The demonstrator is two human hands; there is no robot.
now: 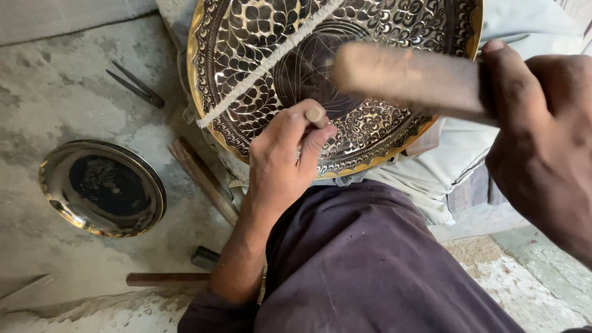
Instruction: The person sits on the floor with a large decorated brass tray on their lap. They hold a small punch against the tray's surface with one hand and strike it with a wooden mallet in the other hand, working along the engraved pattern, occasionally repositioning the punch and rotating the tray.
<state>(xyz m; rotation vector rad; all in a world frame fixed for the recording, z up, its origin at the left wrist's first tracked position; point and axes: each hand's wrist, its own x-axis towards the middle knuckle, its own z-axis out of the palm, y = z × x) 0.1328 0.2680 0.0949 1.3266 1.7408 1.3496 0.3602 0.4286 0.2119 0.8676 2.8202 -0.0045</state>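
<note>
A large round brass plate [246, 49] with a dense black engraved leaf pattern lies in front of me, a white cord [265, 61] stretched across it. My left hand [287, 154] is closed around a small chisel [315, 115] whose top pokes out above the fingers, its tip on the plate's lower part. My right hand [542, 142] grips a wooden mallet [407, 77], raised and blurred above the plate, its head close above the chisel. My knee in dark purple cloth [370, 265] sits below the plate.
A smaller plain brass dish [102, 188] lies on the concrete floor at left. Metal dividers [135, 86] rest further up. A wooden stick [203, 179] and a hammer with a wooden handle [166, 279] lie near my left arm. Pale cloth [456, 154] sits under the plate.
</note>
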